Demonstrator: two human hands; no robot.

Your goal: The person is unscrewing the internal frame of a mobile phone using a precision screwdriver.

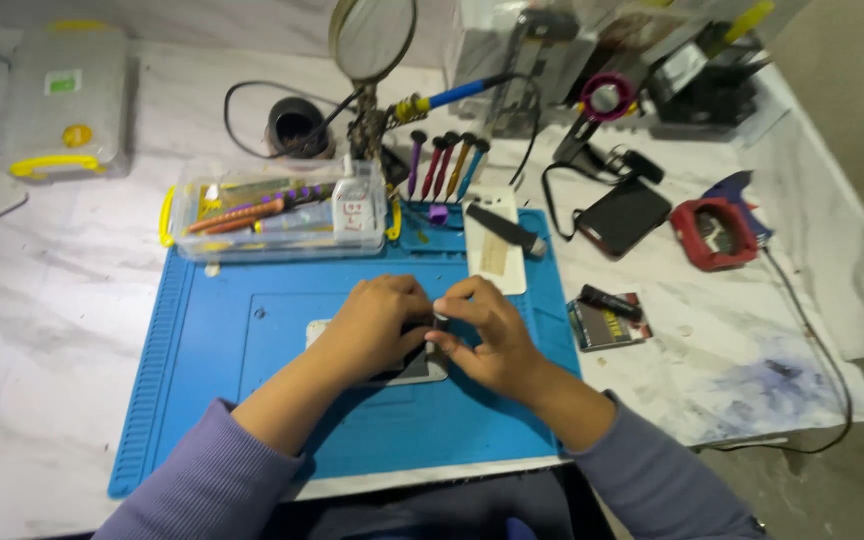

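Both hands, left hand (377, 325) and right hand (487, 335), were pinching a small phone (422, 368) mid blue mat (222, 340), toolbox (282, 215) at the mat's back edge.

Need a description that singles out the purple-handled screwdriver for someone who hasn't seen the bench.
Start at the blue rubber work mat and go to its far edge, right of the clear plastic tool box. A row of upright screwdrivers stands there. The purple-handled screwdriver is the leftmost; its neighbours have red, yellow and blue handles.
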